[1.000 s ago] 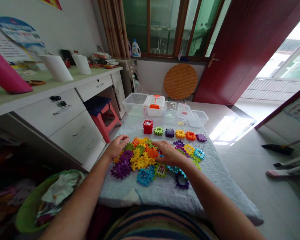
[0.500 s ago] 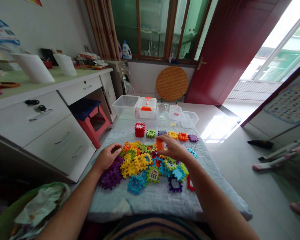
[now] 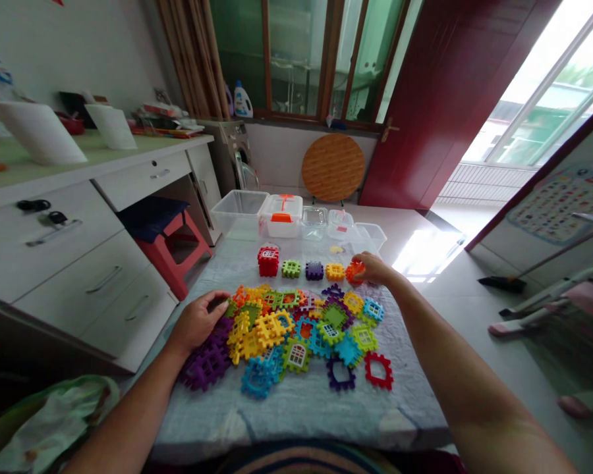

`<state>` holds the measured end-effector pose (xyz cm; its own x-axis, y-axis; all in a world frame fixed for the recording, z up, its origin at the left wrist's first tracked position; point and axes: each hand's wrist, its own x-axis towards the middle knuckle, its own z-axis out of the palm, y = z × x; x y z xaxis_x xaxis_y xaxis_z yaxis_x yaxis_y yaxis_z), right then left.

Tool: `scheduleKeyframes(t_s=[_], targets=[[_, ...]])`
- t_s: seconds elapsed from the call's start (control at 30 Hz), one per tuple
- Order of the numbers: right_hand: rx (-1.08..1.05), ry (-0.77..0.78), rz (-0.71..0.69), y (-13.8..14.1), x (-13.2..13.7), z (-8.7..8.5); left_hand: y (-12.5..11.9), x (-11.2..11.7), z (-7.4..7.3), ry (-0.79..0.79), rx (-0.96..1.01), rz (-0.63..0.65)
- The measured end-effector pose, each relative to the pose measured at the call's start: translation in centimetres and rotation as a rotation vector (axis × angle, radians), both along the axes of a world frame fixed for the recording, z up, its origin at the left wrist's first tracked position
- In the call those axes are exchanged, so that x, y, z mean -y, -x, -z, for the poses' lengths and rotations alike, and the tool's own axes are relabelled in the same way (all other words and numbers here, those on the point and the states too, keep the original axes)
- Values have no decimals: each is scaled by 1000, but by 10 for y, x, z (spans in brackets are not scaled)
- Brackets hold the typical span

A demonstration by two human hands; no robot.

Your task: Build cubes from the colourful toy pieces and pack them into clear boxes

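With right hand (image 3: 374, 268), grasping an orange block (image 3: 354, 274) beside a yellow block (image 3: 335, 271); with left hand (image 3: 197, 321), half-curled at the block pile (image 3: 251, 343), cannot tell whether gripping. Underneath, creased blue-grey cloth (image 3: 296, 418); beyond, clear boxes (image 3: 237, 210), red door (image 3: 420, 99).

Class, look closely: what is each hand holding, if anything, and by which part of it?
The right hand seems to hold an orange, notched, square plastic piece by its right side. The left hand visibly holds nothing.

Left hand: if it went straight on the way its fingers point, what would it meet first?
The left hand would probably meet the green piece at the edge of the pile first; depth is unclear, so they may already be touching.
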<state>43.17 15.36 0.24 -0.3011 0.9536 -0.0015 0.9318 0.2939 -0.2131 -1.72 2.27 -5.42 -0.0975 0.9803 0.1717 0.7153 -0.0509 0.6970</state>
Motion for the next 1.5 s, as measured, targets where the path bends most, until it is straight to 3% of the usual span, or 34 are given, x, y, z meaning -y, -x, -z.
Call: scheduleKeyframes(t_s=[0.33, 0.8, 0.93, 1.07, 1.27, 1.5], targets=[[80, 28, -9, 4, -6, 13, -1, 1, -2, 3, -6, -18], [-6, -12, -22, 4, -1, 5, -2, 2, -4, 9, 6, -8], [-71, -78, 5, 3, 14, -10, 0, 1, -1, 3, -8, -1], [-122, -76, -23, 3, 49, -18, 2, 0, 0, -7, -18, 6], [-126, -2, -28, 15, 93, 12, 2, -2, 2, 0, -10, 1], [-331, -95, 58, 17, 98, 30, 1, 0, 0, -22, -33, -14]])
